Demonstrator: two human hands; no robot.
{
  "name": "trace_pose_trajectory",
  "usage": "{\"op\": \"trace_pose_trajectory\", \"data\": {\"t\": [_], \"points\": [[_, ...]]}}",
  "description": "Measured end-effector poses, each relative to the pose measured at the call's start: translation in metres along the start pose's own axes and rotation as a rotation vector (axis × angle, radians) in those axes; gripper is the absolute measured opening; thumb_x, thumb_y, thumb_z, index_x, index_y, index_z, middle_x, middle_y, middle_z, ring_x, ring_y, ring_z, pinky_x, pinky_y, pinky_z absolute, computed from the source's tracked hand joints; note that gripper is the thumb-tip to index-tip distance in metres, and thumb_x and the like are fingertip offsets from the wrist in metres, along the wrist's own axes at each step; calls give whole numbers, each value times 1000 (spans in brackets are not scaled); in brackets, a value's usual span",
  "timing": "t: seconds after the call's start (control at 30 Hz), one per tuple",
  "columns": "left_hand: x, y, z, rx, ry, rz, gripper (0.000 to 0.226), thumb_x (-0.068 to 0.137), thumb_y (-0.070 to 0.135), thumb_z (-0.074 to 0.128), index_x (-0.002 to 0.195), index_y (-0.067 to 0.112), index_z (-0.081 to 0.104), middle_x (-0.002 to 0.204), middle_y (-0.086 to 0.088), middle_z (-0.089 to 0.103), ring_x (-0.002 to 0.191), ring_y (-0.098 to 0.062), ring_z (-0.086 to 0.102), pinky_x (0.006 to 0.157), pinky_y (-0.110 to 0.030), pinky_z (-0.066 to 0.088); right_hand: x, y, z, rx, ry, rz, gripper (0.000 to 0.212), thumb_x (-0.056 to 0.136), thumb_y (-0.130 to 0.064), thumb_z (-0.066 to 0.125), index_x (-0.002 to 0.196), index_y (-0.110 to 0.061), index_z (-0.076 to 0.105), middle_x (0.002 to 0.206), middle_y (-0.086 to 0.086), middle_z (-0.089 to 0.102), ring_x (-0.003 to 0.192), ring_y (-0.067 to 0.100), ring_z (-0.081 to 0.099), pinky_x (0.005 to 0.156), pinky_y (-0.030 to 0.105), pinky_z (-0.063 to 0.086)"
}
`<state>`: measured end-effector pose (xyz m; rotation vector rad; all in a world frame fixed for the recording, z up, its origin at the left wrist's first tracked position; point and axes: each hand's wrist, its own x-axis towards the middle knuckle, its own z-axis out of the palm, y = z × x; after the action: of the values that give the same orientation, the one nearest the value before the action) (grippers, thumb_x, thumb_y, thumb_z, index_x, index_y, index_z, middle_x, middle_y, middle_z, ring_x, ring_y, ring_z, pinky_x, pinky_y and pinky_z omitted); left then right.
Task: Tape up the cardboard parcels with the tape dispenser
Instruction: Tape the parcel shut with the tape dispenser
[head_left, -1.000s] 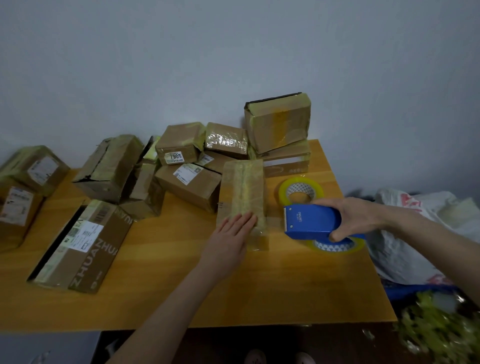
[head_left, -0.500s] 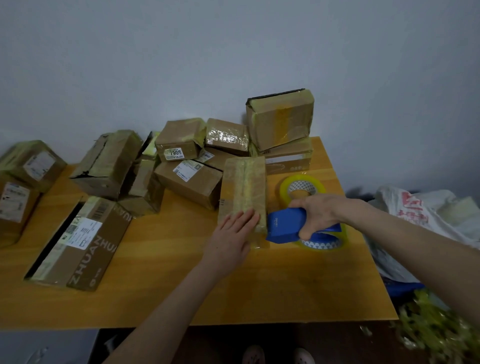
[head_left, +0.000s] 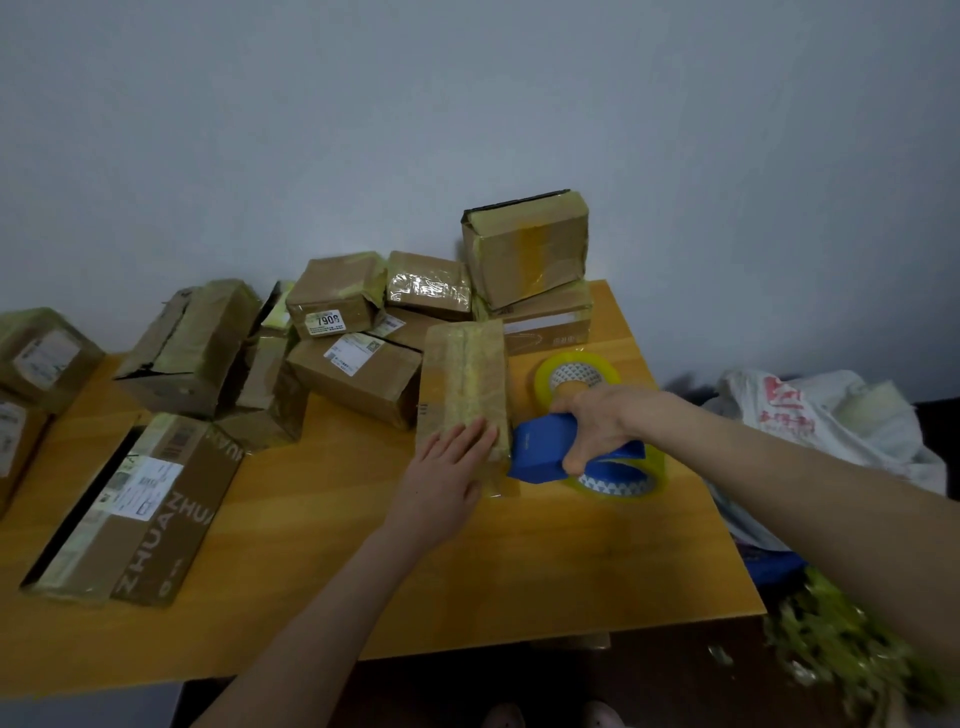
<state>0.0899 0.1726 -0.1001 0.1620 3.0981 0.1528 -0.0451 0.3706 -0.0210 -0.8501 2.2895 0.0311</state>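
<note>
Two boxes at the left edge, an upper left box (head_left: 44, 356) and a lower left box (head_left: 13, 441), are cut off by the frame, their labels too blurred to read. Part of the tape dispenser (head_left: 543, 449) is hidden under the right hand (head_left: 597, 421), whose fingers and thumb curl round its blue body; its yellowish roll (head_left: 618, 483) shows below the wrist, and whether any tape is stuck down cannot be made out. The dispenser's front end sits just beside the near right corner of the long parcel (head_left: 465, 374), which lies on the wooden table (head_left: 337, 571). The left hand (head_left: 449, 470) lies flat, fingers straight, on that parcel's near end. A spare tape roll (head_left: 576, 371) lies behind the right hand, partly hidden by it. Behind the long parcel a heap of taped boxes (head_left: 358, 374) crowds the back of the table against the wall (head_left: 467, 130); a box printed ZHUAN (head_left: 156, 509) lies at the near left. Off the table's right side sit a white plastic bag (head_left: 810, 410) and blurred greenery (head_left: 841, 644).
</note>
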Motion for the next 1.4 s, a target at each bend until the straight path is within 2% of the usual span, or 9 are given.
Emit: {"op": "trace_pose_trajectory", "data": {"t": [0.13,0.27,0.57,0.77,0.93,1.07,1.2,1.3,1.4], "points": [[-2,-1,-2,-17,5,0,68,99,28,38,143,38,-12,154,15,-12,147,-10,-6,120,-33,-4,-13,24,22,170,73,-73,70,72,-33,79,129,-28,40,112,-2,53,97,20,54,79,33,47],[-3,0,-4,-19,9,5,68,99,27,39,143,36,-11,158,11,-6,147,-11,-4,121,-34,-1,-16,35,32,108,162,-52,79,70,-42,79,137,-30,38,112,-3,56,100,21,56,86,38,51],[-3,1,-4,-6,11,11,70,99,27,40,142,38,-14,158,11,-8,147,-11,-4,120,-33,-3,-9,30,27,-20,144,18,65,69,-53,69,127,-40,43,95,-12,54,88,18,55,65,31,44],[-4,0,1,2,25,29,71,97,27,39,142,42,-13,156,11,-10,147,-13,-4,120,-35,-3,6,13,21,6,60,16,60,66,-52,68,119,-41,43,98,-10,55,92,20,57,79,38,54],[0,-3,4,16,10,19,73,96,28,42,140,44,-15,151,14,-15,147,-13,-4,121,-38,0,7,2,-1,-39,13,15,58,65,-48,72,117,-36,49,95,-8,54,80,16,54,62,30,47],[-1,-1,3,14,19,22,73,96,29,42,141,45,-14,155,13,-12,147,-13,-4,120,-37,-4,7,-9,-9,-69,-36,69,64,66,-50,71,124,-32,49,110,-1,57,93,23,59,67,32,50],[-6,-1,3,9,28,29,73,97,29,41,141,45,-15,154,14,-14,147,-13,-6,117,-33,-10,8,-4,15,-134,-32,146,61,66,-49,70,121,-26,56,99,-1,63,85,20,62,60,29,49],[-5,-1,1,20,40,28,73,97,29,41,141,45,-15,158,12,-10,147,-13,-5,117,-33,-9,7,19,26,193,-15,121,60,71,-40,71,125,-22,52,116,1,62,98,22,61,85,39,55],[-3,-1,1,29,36,27,74,96,29,43,141,44,-13,159,11,-6,147,-13,-2,117,-32,-7,1,41,40,779,105,96,42,74,-24,75,114,-19,63,110,2,67,93,19,65,78,36,56]]}}
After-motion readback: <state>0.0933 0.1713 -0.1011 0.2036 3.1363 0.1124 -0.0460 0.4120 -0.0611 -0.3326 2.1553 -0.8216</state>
